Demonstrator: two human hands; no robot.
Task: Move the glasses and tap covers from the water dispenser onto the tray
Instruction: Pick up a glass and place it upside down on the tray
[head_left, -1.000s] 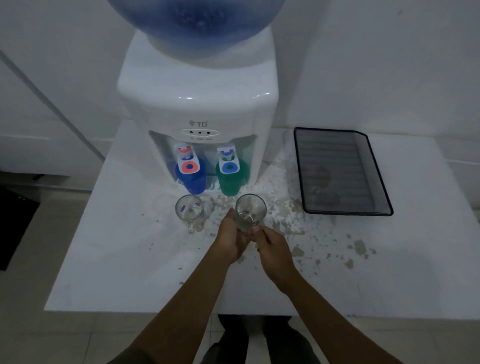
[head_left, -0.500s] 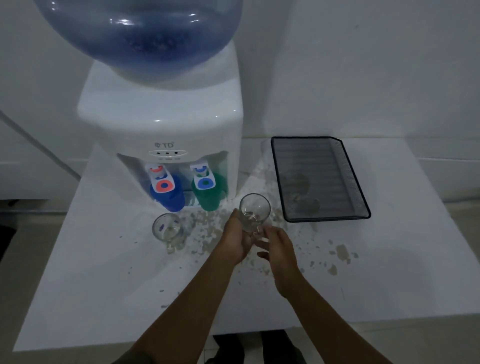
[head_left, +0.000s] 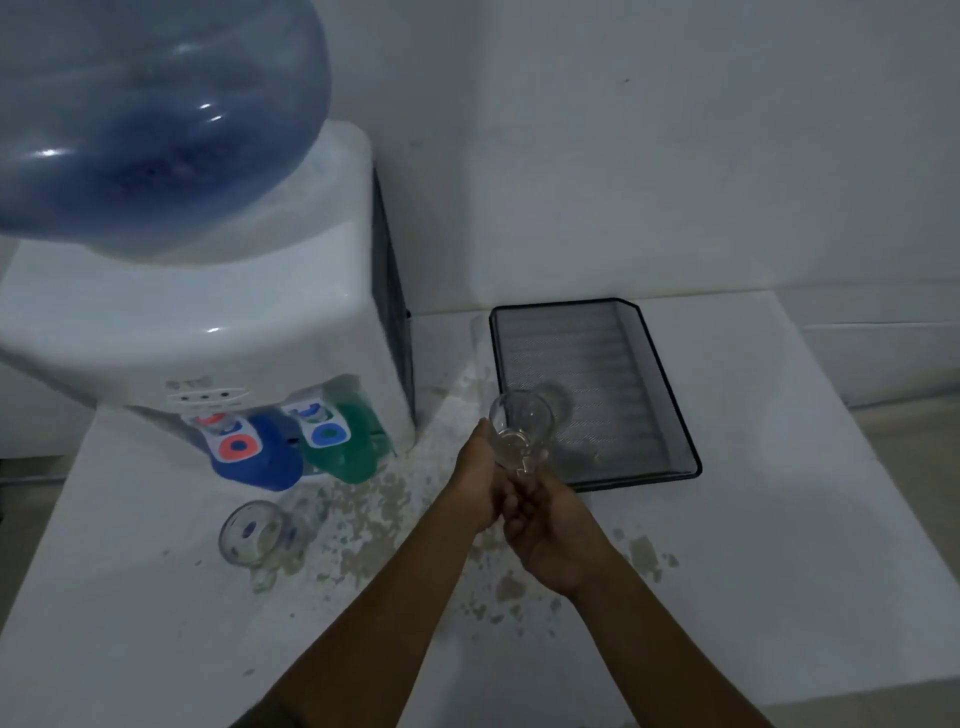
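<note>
Glass (head_left: 521, 431), clamped in both hands' grip (head_left: 480, 486) (head_left: 556, 535), has moved rightward over the tray's (head_left: 670, 395) edge.

Both hands (head_left: 511, 499) hold glass (head_left: 519, 431) at tray (head_left: 670, 395) near edge; second glass (head_left: 252, 532) on table.

Dispenser front panel (head_left: 205, 387): we see a small mark above three indicator dots, too blurred for us to read.
Left tap lever (head_left: 236, 444): we find a red ring symbol, no lettering.
Right tap lever (head_left: 324, 431): we find a blue ring symbol, no lettering.
Readable text: we find none elsewhere.
</note>
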